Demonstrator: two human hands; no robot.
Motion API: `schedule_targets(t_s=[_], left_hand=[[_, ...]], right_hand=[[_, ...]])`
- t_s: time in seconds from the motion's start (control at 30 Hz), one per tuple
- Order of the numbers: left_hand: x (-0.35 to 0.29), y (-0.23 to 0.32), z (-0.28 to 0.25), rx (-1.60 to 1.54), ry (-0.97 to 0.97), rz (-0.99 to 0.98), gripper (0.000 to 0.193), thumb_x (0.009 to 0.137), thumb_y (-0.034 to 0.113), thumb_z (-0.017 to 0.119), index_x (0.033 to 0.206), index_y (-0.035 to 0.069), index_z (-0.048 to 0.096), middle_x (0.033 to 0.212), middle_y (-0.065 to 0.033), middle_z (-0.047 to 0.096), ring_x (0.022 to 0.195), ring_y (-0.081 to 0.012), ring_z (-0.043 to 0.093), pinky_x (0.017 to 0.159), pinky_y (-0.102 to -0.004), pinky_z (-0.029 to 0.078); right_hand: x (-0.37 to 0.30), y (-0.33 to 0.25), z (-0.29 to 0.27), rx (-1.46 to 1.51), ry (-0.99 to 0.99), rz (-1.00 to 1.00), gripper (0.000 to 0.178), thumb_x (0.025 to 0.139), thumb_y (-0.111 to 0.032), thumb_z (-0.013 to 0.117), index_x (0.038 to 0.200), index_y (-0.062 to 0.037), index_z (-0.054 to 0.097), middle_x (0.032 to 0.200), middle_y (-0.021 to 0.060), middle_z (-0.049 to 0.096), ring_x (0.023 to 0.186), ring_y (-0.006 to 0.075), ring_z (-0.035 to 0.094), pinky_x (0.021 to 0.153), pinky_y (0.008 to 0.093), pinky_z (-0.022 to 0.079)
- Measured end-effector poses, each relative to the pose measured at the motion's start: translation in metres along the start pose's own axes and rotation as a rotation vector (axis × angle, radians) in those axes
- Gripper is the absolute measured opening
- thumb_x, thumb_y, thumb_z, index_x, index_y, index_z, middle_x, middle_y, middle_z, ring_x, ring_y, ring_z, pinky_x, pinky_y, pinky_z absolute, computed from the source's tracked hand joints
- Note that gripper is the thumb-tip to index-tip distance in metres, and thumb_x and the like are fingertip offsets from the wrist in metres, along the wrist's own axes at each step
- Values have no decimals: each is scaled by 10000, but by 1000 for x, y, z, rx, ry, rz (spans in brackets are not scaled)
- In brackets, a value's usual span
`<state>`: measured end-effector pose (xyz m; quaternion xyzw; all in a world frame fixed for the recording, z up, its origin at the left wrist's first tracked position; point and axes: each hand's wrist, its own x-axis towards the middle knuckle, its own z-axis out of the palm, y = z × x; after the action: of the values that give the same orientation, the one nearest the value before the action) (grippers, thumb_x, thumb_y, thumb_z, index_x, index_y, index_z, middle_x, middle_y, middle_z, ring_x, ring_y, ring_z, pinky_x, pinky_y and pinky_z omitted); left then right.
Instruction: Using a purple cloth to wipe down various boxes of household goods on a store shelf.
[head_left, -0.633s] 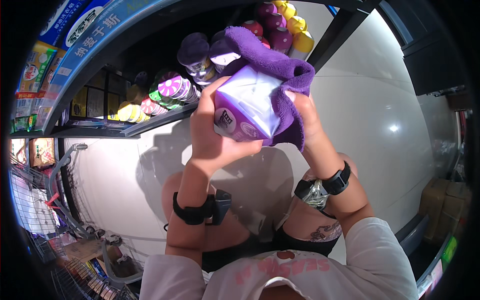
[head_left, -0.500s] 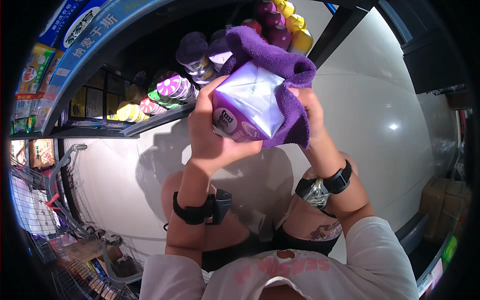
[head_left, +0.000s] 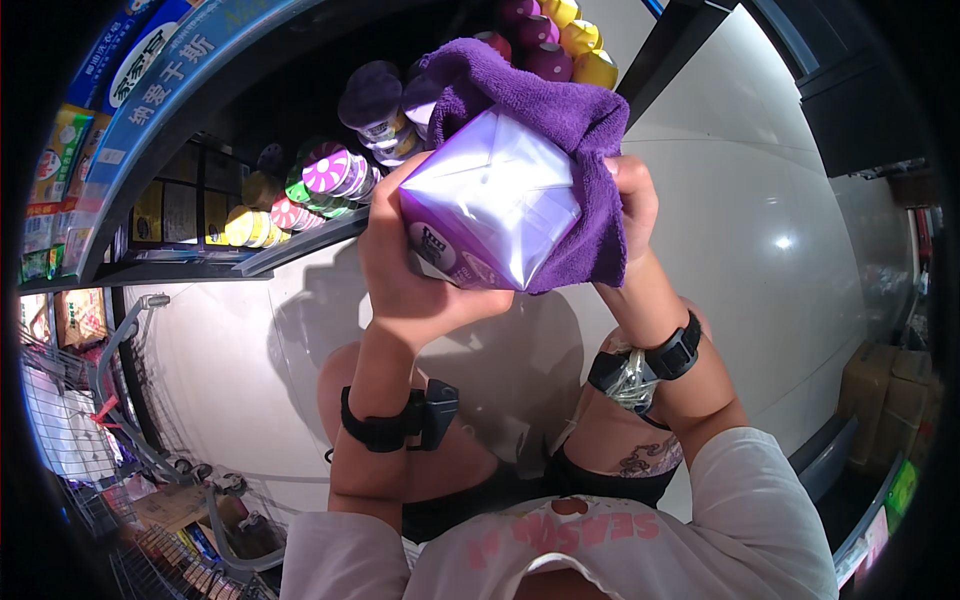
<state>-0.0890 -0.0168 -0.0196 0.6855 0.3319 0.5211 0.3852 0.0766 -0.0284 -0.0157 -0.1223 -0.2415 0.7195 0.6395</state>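
Observation:
My left hand [head_left: 415,270] grips a purple and white carton [head_left: 490,200] from below and from its left side, its shiny bottom turned toward me. My right hand [head_left: 632,200] presses a purple cloth [head_left: 560,120] against the carton's right side and top; the cloth drapes over the far edge. Both hands are raised in front of a store shelf [head_left: 300,240]. Each wrist wears a black band.
Round containers with striped lids [head_left: 330,175] and purple-capped bottles [head_left: 375,100] sit on the shelf behind the carton. Yellow and purple caps [head_left: 560,30] show at the top. A wire shopping cart [head_left: 110,440] stands at lower left. Cardboard boxes [head_left: 890,400] lie at far right on the glossy floor.
The carton has tilted slightly, showing more of its bottom face. The cloth has slid further along the carton's right side with my right hand.

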Motion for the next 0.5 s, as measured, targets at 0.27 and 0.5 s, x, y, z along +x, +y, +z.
schedule_targets(t_s=[0.27,0.5], left_hand=[[-3,-8,-2,6,-24,14,919,329,140,789,1137,31,366,1037,-104,499,919,-200,523,792,-297,416],[0,-10,-1,65,-41,68,924,326,160,794,1141,43,372,1043,-106,498,925,-209,525,795,-301,415]], right_hand=[[1,-8,22,-467,-55,-21,582,629,-160,602,1145,19,402,1020,73,502,893,140,490,804,259,391],[5,-8,1,-394,-28,6,611,556,-104,579,1130,40,424,989,76,522,883,139,496,786,238,392]])
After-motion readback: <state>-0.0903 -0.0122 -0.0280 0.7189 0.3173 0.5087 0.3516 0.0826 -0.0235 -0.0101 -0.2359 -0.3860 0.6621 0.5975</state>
